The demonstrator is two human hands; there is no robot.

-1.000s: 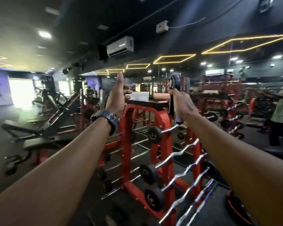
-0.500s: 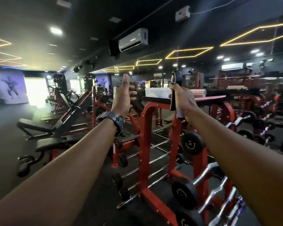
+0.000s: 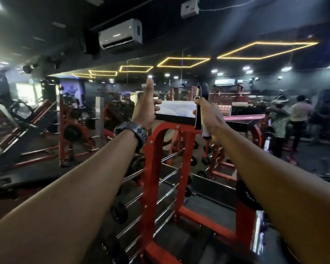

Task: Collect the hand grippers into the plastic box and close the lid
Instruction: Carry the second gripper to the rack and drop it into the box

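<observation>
Since a second ago the view swings right and closes in: the red rack point(image 3: 152, 168) now fills the centre, and the box point(image 3: 176, 111) on its top, earlier half hidden behind the hands, stands plainly between them. My reading: the approach is nearly over and the drop-off comes next. Left to right. Benches and plate machines at far left, dim and blurred. Left hand point(image 3: 146, 109), watch point(image 3: 134, 131) at the wrist, is raised edge-on, palm flat, thumb point(image 3: 150, 86) pointing straight up, fingers curled toward the near left corner of the box; they look to touch or nearly touch it, cannot tell which. It grips nothing as far as shows. The box is pale and translucent over a dark base edge; whether a lid is on it, or what lies inside, cannot be told from this angle. Right hand point(image 3: 208, 119) is clenched round one hand gripper point(image 3: 200, 109), held upright, spring coil at the top, dark handles running down through the fist, lower end poking out below. The gripper sits just at the right edge of the box, not yet inside. Beyond it, a pale foam roller point(image 3: 224, 109) lies on the rack top, well apart from the box. Far right, people stand in the background, blurred. Barbells lie across the rack's lower rungs. Likely next: lift the gripper over the rim and let go.
</observation>
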